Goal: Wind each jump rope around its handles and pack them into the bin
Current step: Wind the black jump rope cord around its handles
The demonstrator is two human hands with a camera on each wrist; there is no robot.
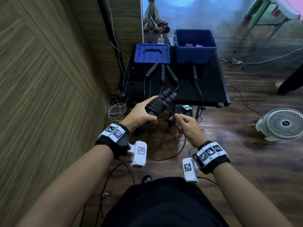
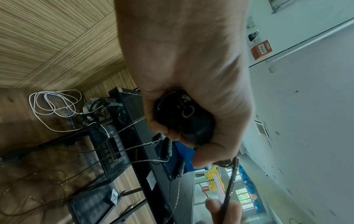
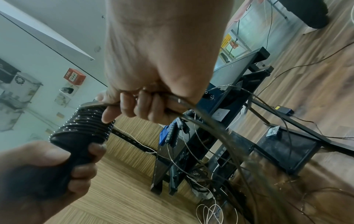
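- Jump rope, centre of the head view: its two black handles sit side by side in the left hand, fingers curled round them, with cord coiled many turns about their middle; the handles' lower ends are hidden by the palm.
- The right hand pinches the loose cord just right of the coil; the slack below it blurs into a tangle on the floor.
- Upper centre, a black table carries a blue lid, four more handles whose cords hang over the near edge, and a blue bin with coloured items inside, too small to identify.
- Right edge: a white fan, partly cut off.
- In the right wrist view, a red wall box reads "FIRE".
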